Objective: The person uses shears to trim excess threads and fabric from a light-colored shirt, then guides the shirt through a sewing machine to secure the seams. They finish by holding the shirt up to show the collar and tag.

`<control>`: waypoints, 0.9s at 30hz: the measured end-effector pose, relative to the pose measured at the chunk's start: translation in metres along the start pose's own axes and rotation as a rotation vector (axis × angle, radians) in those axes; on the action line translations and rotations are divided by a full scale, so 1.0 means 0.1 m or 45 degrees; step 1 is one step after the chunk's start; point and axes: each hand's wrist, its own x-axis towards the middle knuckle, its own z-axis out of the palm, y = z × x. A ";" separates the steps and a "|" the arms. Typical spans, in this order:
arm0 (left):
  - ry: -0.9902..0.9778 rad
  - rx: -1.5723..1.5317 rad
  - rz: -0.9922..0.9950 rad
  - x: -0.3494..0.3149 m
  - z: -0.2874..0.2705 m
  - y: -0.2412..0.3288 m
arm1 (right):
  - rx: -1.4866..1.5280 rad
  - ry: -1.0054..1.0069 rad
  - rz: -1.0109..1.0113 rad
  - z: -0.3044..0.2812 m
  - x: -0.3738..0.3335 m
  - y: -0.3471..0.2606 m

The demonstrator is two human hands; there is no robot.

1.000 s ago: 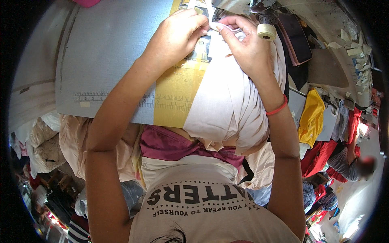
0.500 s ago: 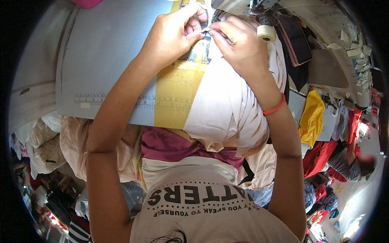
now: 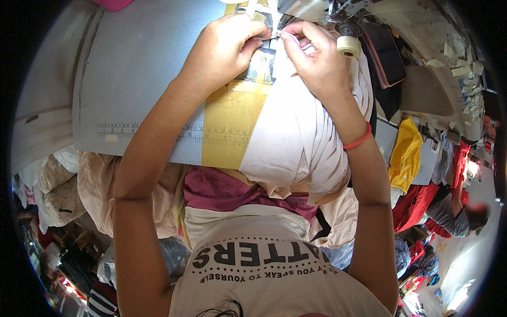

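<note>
Pale fabric (image 3: 296,127) is spread over the tabletop (image 3: 148,79), directly right of the yellow tape (image 3: 232,127). Toward the tape's far end, the fabric's edge is pinched between the right hand's (image 3: 323,62) thumb and fingers. The left hand (image 3: 219,50) is curled nearly closed beside that edge; whether cloth is gripped cannot be told.

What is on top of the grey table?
On the grey table are yellow tape, ruler marks and pale cloth, which drapes over the front edge. Whatever lies beneath the cloth cannot be seen, and the left forearm covers some ruler marks.
</note>
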 end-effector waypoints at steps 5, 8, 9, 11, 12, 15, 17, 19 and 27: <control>-0.047 0.030 0.016 0.00 -0.01 0.03 | 0.100 0.074 0.000 0.06 -0.02 0.04; -0.006 0.067 0.050 -0.01 0.03 0.02 | 0.172 0.066 0.021 0.07 -0.02 0.06; -0.011 0.069 0.039 -0.01 0.03 0.03 | 0.160 0.067 0.010 0.07 -0.02 0.06; -0.022 0.072 0.018 -0.01 0.02 0.05 | 0.136 0.069 -0.013 0.06 -0.01 0.07; -0.042 0.087 0.002 -0.01 0.02 0.06 | 0.150 0.055 0.014 0.06 -0.02 0.07; -0.088 0.108 -0.064 0.00 0.01 0.08 | 0.196 0.021 0.081 0.05 -0.03 0.06; -0.099 0.086 -0.130 0.00 0.01 0.09 | 0.230 0.010 0.108 0.06 -0.03 0.07; -0.079 0.076 -0.130 -0.01 0.03 0.07 | 0.219 0.013 0.101 0.06 -0.03 0.07; -0.109 0.078 -0.138 0.01 0.02 0.08 | 0.213 -0.006 0.102 0.05 -0.03 0.09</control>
